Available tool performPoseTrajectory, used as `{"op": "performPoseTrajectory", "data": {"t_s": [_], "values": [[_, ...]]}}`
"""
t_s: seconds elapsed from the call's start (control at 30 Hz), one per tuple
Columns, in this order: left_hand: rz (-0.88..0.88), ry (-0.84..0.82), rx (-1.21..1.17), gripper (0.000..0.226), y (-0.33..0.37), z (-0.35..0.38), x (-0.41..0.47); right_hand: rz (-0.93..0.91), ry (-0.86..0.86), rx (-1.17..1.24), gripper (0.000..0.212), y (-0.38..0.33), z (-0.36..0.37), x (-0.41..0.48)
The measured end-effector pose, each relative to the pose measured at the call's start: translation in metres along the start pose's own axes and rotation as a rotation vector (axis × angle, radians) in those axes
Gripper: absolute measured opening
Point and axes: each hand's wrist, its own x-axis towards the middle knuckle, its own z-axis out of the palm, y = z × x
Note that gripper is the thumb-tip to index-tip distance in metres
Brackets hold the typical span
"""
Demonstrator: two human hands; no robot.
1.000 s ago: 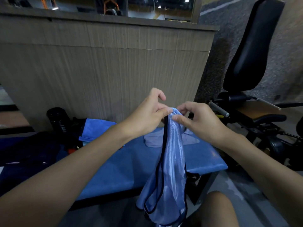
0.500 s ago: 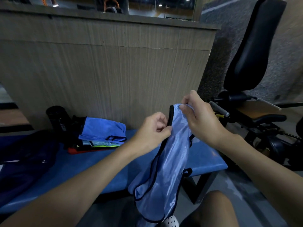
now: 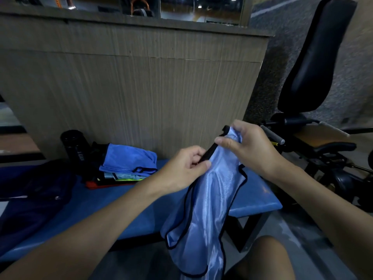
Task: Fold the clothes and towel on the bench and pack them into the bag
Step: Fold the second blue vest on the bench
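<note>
1. Holding a light-blue vest (image 3: 203, 215) in the air above the right end of the bench (image 3: 121, 211), most likely to find the shoulder straps and line them up before folding.
2. Left hand (image 3: 184, 168): fingers curled, thumb pressed down, pinching the vest's black edging just below the top.
3. Right hand (image 3: 249, 146): fingers bent round the bunched top of the vest, thumb on the black trim, gripping higher than the left.
4. Hanging loose below both grips, past the bench's front edge and down beside a bare knee (image 3: 268, 257); kept off the bench, probably to let it drop straight under its own weight.
5. Thin, shiny, finely meshed cloth with narrow black binding along the edges; limp and slippery by the look, so likely to slide out of a loose fold.
6. Smooth blue padded top on a dark frame: long, flat, suited to folding on.
7. At the back of the bench, near the wood-grain wall (image 3: 141, 87): a pile of folded clothes (image 3: 129, 162), darker blue on top, paler and yellow-green layers beneath, something red lowest; seemingly finished and waiting.
8. Just beside the pile, an upright black bottle (image 3: 73, 146); further left, slumped at the bench's end, a dark navy bag (image 3: 34, 199), soft and crumpled. No telling whether open or zipped.
9. Off to the right, well apart, a black padded gym seat (image 3: 314, 57).
</note>
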Motion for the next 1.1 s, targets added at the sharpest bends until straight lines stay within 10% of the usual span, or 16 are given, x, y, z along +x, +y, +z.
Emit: {"op": "performPoseTrajectory", "data": {"t_s": [0.6, 1.1], "values": [[-0.150, 0.184, 0.339, 0.022, -0.056, -0.037, -0.022, 0.075, 0.242, 0.038, 0.024, 0.010, -0.022, 0.003], [-0.014, 0.044, 0.268, 0.022, 0.013, -0.034, -0.004, 0.114, -0.372, 0.049, 0.029, 0.002, 0.031, -0.008]]}}
